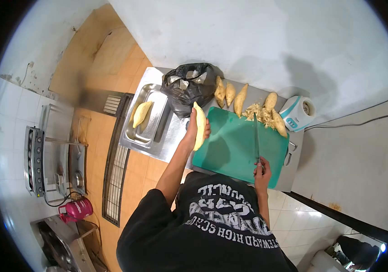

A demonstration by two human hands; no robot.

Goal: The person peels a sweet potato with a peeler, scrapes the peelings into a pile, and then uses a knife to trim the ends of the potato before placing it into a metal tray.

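Observation:
My left hand (190,133) is closed around a peeled, pale yellow sweet potato (200,127), held upright above the left edge of the green cutting board (234,156). In my right hand (262,174) is the handle of a long knife (256,138), its blade pointing away from me over the board. A heap of peel shavings (253,110) lies at the board's far right corner, near the blade tip. Another peeled sweet potato (142,113) rests inside a steel pan (147,141) to the left.
A black plastic bag (194,93) stands behind the pan's right side. Several unpeeled sweet potatoes (240,100) line the back of the counter. A white and teal appliance (297,112) sits at the right. Across the floor are a stove (35,161) and a pink gas cylinder (77,209).

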